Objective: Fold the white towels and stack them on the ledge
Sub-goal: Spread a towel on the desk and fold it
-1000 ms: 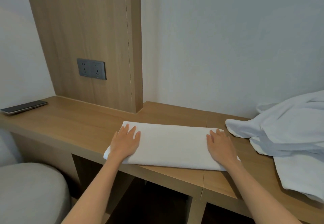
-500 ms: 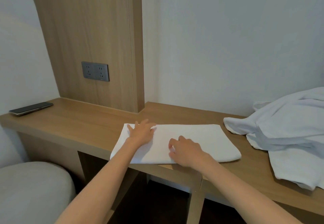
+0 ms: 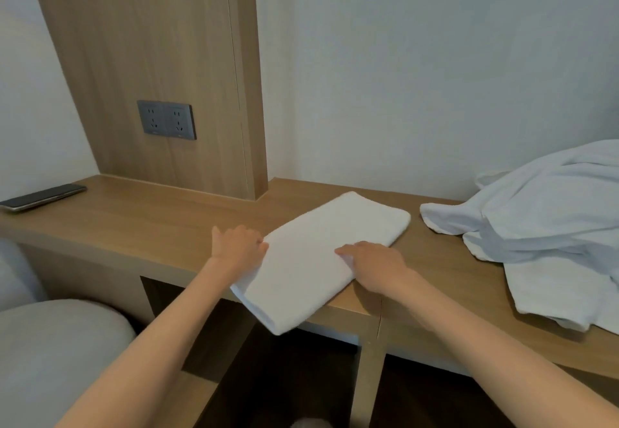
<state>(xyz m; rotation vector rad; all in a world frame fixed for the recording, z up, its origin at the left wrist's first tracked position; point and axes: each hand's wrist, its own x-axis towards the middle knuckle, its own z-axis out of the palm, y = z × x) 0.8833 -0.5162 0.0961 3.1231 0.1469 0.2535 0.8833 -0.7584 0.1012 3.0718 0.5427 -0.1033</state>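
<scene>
A folded white towel [image 3: 321, 253] lies diagonally on the wooden ledge [image 3: 150, 223], and its near end hangs over the front edge. My left hand [image 3: 237, 243] grips the towel's left long edge with curled fingers. My right hand [image 3: 371, 263] holds the right long edge with its fingers on top and its thumb hidden. A heap of unfolded white towels [image 3: 542, 226] sits on the ledge at the right, close to the folded towel's far corner but apart from it.
A dark phone [image 3: 43, 196] lies at the ledge's far left. A wood panel with a grey double socket [image 3: 166, 120] rises behind the ledge. A grey cushioned seat [image 3: 57, 354] is at the lower left. Open cubbies sit under the ledge.
The towel lay parallel to the ledge edge under my flat hands. Both hands moved inward and took hold of it, and it has turned to a diagonal with its near end over the edge.
</scene>
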